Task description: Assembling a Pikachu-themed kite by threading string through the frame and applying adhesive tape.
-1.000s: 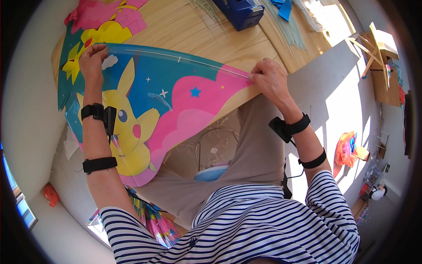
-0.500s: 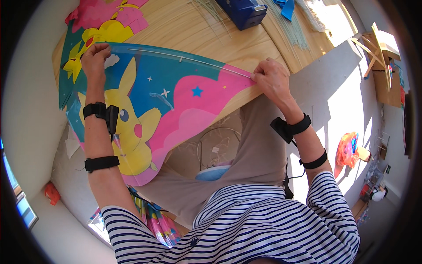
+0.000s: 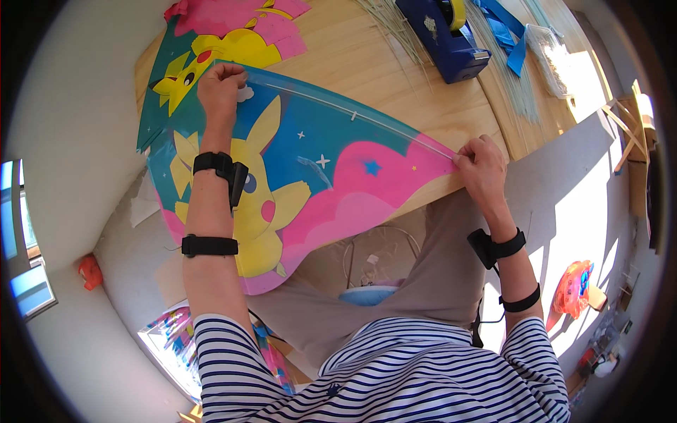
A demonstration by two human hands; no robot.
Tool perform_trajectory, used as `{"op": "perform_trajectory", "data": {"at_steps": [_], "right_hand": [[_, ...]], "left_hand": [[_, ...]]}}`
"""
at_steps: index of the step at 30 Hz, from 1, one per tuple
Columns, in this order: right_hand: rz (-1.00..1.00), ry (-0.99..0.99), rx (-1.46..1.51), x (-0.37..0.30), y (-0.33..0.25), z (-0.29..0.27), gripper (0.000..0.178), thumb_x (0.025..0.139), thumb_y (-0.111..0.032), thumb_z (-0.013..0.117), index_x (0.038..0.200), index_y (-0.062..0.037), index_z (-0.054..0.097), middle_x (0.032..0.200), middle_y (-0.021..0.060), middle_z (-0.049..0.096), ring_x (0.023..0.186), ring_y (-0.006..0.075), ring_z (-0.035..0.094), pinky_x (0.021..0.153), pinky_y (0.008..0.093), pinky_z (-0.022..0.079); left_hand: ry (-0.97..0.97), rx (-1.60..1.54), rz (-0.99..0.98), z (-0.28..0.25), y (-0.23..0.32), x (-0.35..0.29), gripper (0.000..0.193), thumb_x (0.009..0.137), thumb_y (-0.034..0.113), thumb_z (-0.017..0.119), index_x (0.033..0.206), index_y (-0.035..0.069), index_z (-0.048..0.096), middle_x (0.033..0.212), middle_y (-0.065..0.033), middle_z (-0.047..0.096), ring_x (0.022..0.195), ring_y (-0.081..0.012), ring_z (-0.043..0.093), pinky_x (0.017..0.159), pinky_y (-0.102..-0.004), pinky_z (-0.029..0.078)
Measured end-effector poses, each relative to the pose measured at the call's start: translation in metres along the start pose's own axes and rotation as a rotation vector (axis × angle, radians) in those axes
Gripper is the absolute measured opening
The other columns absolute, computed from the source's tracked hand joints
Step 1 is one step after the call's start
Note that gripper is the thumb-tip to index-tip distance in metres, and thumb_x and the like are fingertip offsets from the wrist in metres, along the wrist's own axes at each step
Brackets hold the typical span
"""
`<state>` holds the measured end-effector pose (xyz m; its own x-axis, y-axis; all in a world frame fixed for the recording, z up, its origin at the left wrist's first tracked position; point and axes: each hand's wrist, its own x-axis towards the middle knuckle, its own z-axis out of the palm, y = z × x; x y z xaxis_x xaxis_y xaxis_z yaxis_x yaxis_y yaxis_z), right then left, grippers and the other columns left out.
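Your left hand (image 3: 220, 88) presses down on the upper left corner of the kite sail (image 3: 310, 176), fingers curled onto the sheet, while your right hand (image 3: 482, 169) pinches its pointed right tip at the edge of the wooden counter (image 3: 395, 77). The sail is a glossy printed sheet, curved along the top, showing a yellow cartoon creature with long ears on a blue field with small white stars, and a pink cloud shape toward the right. A thin pale spar (image 3: 367, 120) runs along its top edge between your two hands. The sail lies partly on the counter and hangs over your lap. Another printed sail (image 3: 233, 35) lies beneath it, and a blue tape dispenser (image 3: 441, 39) stands farther back.
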<state>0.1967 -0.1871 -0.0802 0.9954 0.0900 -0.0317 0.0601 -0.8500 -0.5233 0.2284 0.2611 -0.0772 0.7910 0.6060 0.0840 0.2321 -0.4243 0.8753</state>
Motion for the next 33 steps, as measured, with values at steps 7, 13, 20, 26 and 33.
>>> {"op": "perform_trajectory", "data": {"at_steps": [7,13,20,26,33], "right_hand": [[-0.017,0.037,0.046,-0.003,0.004,0.003,0.011,0.071,-0.010,0.072,0.071,-0.0024,0.064,0.080,0.0123,0.058,0.081,0.0330,0.060,0.070,0.0429,0.047],[-0.016,0.016,0.068,-0.002,0.004,0.000,0.011,0.072,-0.010,0.072,0.072,-0.0032,0.064,0.081,0.0127,0.059,0.082,0.0329,0.061,0.071,0.0430,0.048],[-0.029,0.034,0.099,-0.001,0.006,0.000,0.011,0.071,-0.008,0.070,0.077,-0.0036,0.062,0.080,0.0140,0.061,0.081,0.0329,0.061,0.070,0.0438,0.048],[-0.113,0.047,0.079,-0.004,0.004,0.003,0.010,0.073,-0.004,0.067,0.079,-0.0039,0.059,0.079,0.0130,0.062,0.080,0.0340,0.061,0.068,0.0442,0.047],[-0.218,0.106,0.012,-0.010,0.006,0.007,0.010,0.076,-0.005,0.068,0.079,-0.0056,0.059,0.078,0.0106,0.061,0.080,0.0325,0.061,0.070,0.0445,0.044]], "left_hand": [[0.005,-0.001,-0.001,0.002,0.000,0.000,0.011,0.075,-0.002,0.072,0.085,0.000,0.072,0.077,-0.0047,0.069,0.067,-0.0125,0.062,0.063,-0.0254,0.051],[-0.002,0.007,-0.019,0.000,-0.001,0.001,0.011,0.076,-0.002,0.072,0.087,0.000,0.072,0.080,-0.0046,0.069,0.069,-0.0127,0.063,0.065,-0.0257,0.050],[-0.037,0.074,-0.050,0.003,-0.003,0.001,0.015,0.083,0.002,0.070,0.097,0.003,0.073,0.087,-0.0058,0.071,0.077,-0.0144,0.065,0.073,-0.0244,0.053],[-0.043,0.052,-0.039,-0.003,-0.008,0.004,0.014,0.083,0.004,0.070,0.096,0.003,0.073,0.086,-0.0056,0.071,0.076,-0.0141,0.065,0.073,-0.0250,0.052],[-0.016,0.016,-0.029,0.002,-0.001,0.000,0.014,0.077,0.000,0.070,0.090,-0.001,0.072,0.082,-0.0062,0.070,0.071,-0.0134,0.063,0.067,-0.0262,0.051]]}}
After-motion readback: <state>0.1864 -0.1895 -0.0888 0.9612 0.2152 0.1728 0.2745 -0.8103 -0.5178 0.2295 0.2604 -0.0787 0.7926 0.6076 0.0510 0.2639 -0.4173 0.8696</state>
